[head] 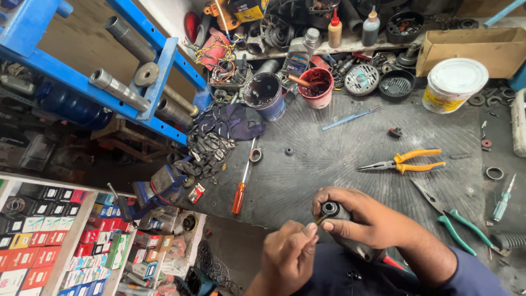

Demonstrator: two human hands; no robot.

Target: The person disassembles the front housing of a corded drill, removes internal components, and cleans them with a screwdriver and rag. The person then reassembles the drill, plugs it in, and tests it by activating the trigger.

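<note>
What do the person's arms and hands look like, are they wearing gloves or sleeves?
No gloves: both the left hand and the right hand are bare, with no rings or watch showing. The right arm comes out of a short dark blue sleeve. The left forearm is bare as far as the picture shows.

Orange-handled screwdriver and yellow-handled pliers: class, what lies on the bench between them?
In the head view, only bare dark bench mat lies between the orange-handled screwdriver and the yellow-handled pliers.

orange pliers (405,161) | green pliers (457,225) | orange screwdriver (241,189) | white bucket (455,85)
</note>
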